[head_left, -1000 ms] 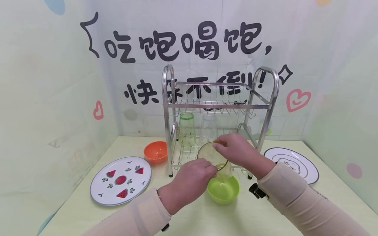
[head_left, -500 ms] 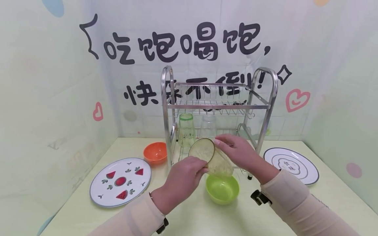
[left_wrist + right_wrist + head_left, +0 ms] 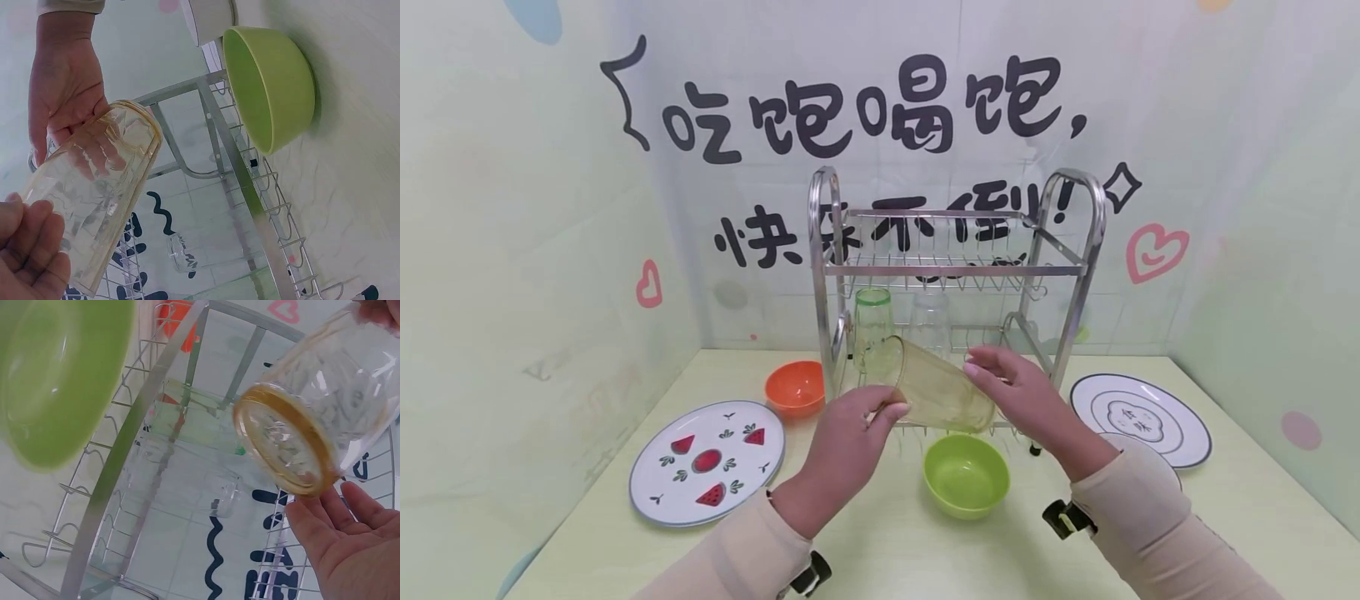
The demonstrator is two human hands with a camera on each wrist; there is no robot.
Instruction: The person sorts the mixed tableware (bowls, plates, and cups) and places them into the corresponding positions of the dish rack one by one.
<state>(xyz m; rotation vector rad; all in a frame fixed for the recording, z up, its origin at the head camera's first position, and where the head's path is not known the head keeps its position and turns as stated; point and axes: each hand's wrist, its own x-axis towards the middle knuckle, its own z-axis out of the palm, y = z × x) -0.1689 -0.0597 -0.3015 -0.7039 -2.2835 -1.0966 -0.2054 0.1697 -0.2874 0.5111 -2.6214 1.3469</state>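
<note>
Head view: a yellow-tinted glass [image 3: 943,392] is held in the air, in front of the rack [image 3: 955,271] and above the green bowl [image 3: 966,496]. Its long axis is slanted across the view, with the mouth aimed up toward the left edge of the surface [image 3: 917,558] and the base aimed down toward the right edge. The rim is pinched between the thumb and fingers of the left hand [image 3: 850,433]. At the other end, the glass is touched near its base by the fingers of the right hand [image 3: 1026,400], which are held loosely extended; in the right wrist view the thick amber ring of the base is seen against them. On the rack's lower tier, a green glass [image 3: 874,329] and a clear glass [image 3: 929,321] are stood with their long axes vertical. An orange bowl [image 3: 795,392] is placed beside the rack's left side, toward the far edge of the surface. By the left edge a watermelon-patterned plate [image 3: 737,437] is laid, and by the right edge a dark-rimmed plate [image 3: 1097,400].
</note>
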